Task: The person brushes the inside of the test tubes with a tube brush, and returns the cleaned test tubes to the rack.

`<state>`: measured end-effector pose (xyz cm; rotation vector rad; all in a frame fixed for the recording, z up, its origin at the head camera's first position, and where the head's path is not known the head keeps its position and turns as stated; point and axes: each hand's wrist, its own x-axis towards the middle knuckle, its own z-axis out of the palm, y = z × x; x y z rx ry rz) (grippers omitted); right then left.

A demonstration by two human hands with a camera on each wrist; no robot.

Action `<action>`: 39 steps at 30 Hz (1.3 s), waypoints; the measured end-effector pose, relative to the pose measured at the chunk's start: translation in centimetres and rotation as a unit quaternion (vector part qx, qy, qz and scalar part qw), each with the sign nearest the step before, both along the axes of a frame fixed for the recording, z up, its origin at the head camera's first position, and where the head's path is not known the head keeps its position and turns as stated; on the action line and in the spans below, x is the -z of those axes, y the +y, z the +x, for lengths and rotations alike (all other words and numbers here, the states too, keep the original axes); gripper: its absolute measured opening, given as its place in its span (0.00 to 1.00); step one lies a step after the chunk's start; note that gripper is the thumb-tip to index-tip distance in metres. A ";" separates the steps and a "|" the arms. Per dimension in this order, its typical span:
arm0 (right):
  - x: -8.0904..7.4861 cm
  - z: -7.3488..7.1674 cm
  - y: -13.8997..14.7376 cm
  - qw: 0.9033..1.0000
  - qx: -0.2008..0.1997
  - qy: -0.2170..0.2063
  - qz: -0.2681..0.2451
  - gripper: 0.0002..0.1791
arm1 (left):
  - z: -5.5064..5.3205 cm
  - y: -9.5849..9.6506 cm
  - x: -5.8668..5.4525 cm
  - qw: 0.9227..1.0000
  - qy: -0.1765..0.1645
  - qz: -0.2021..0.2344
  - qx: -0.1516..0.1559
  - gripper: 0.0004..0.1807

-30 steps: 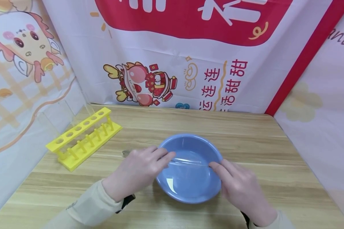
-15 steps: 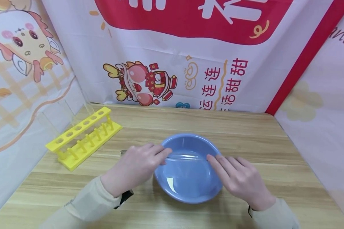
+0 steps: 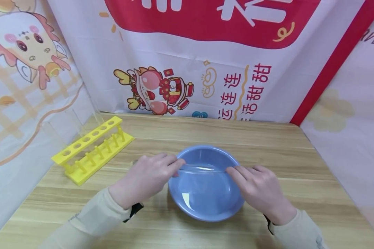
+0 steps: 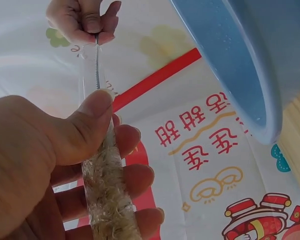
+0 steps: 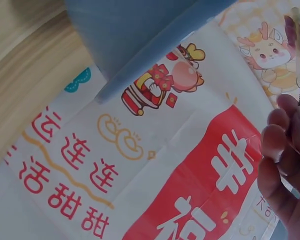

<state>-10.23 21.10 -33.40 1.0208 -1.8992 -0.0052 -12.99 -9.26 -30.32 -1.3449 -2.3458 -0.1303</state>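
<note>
My left hand (image 3: 148,178) holds a clear glass test tube (image 3: 202,169) sideways over the blue basin (image 3: 205,200). Pale bristles of a test tube brush (image 4: 109,200) fill the part of the tube lying along my left fingers. The brush's twisted wire (image 4: 97,67) runs out through the tube's other end. There, my right hand (image 3: 258,186) pinches the wire between thumb and fingers. In the right wrist view my right fingers (image 5: 272,142) are dim, at the edge. A brownish brush end shows just past my left hand in the head view.
A yellow test tube rack (image 3: 91,159) stands on the wooden table (image 3: 268,148) at the left, with several clear test tubes (image 3: 74,121) leaning up from it or behind it. Printed cloth (image 3: 187,52) walls in the back and both sides.
Both hands have risen slightly away from me, the left also shifting a little left. The tube has moved with them toward the basin's far side. Basin and rack stay put.
</note>
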 end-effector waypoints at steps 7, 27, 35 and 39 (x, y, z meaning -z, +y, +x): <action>0.2 -0.2 0.9 0.995 0.014 -0.104 0.004 0.18 | -0.5 -0.3 0.3 1.000 -0.007 -0.007 -0.003 0.22; 0.0 -0.9 2.4 0.978 -0.005 -0.201 -0.058 0.24 | -1.2 -1.5 0.4 1.000 0.001 0.004 -0.010 0.24; -0.2 -0.8 3.0 0.963 0.002 -0.261 -0.071 0.26 | -1.6 -1.8 0.6 1.000 0.017 0.012 -0.008 0.22; -0.1 -0.7 3.3 0.957 0.000 -0.278 -0.079 0.27 | -1.6 -2.1 0.7 1.000 0.015 0.011 -0.011 0.23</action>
